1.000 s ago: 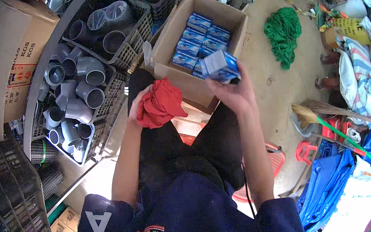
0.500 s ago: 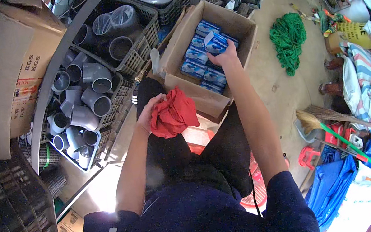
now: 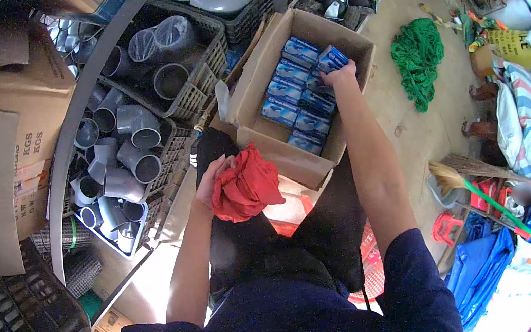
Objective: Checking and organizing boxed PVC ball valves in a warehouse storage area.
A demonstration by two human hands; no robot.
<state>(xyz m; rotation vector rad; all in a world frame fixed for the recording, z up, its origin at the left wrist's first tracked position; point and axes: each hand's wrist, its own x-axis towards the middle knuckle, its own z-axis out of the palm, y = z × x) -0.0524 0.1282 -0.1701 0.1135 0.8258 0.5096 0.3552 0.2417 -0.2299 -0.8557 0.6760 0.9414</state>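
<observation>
While you sit over the work, the biggest thing around you is the shelf rack (image 3: 67, 168) on your left, which carries dark baskets full of grey pipe fittings (image 3: 128, 142), and beside it stands a large brown carton (image 3: 0, 157) with its flaps open. In front of your knees an open cardboard box (image 3: 253, 85) stands on the sandy floor (image 3: 403, 125), and inside it small blue packages (image 3: 290, 104) lie in rows, close against each other. To the right of the box, well apart from it, a heap of green net (image 3: 418, 61) lies on the floor, and lower on the right you can see a broom with a green and red handle (image 3: 482, 192) near some blue sheet (image 3: 483, 264). Your two hands are apart. Your right hand (image 3: 340, 76) reaches into the box and its fingers are closed around one blue package (image 3: 332, 58) at the far right end of the rows, which is lifted a little above the others. Your left hand (image 3: 213, 181) stays nearer to your body, just before the near wall of the box, and it grips a crumpled red cloth (image 3: 247, 184), which hangs over your dark trousers (image 3: 250, 244).
</observation>
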